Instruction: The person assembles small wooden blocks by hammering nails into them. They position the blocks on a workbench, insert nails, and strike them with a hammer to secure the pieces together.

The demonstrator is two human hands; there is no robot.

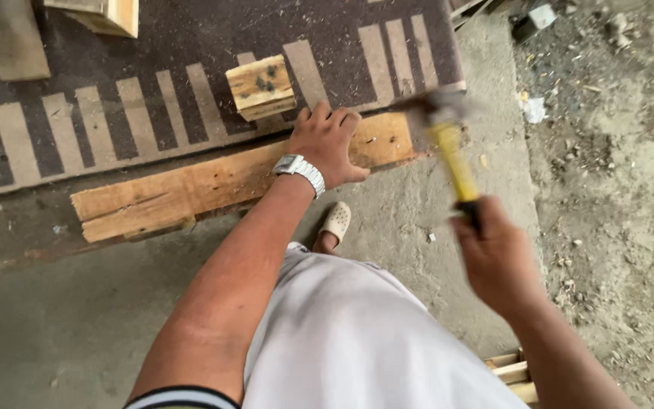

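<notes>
— Concrete floor (62, 318), grey and dusty, fills the lower left of the frame, with rubble and dirt along the right edge. What lies on it?

— A long wooden plank (191, 189) runs from centre left up toward the middle, beside a dark striped mat (115, 113) in the upper half.

— And the hands?

— The left hand (329, 144) presses flat on the plank's right end, fingers spread wide, a silver watch (300, 170) on its wrist. The right hand (497, 257), at centre right, is wrapped around the dark grip of a yellow-handled hammer (452, 155); its blurred head hangs just above the plank's right tip.

— Anything else nearby?

— A small wooden block (260, 87) with dark nail marks sits on the mat just above the left hand. A pale sandal (336, 222) shows below the plank, and more wood pieces lie in the upper left corner.
</notes>
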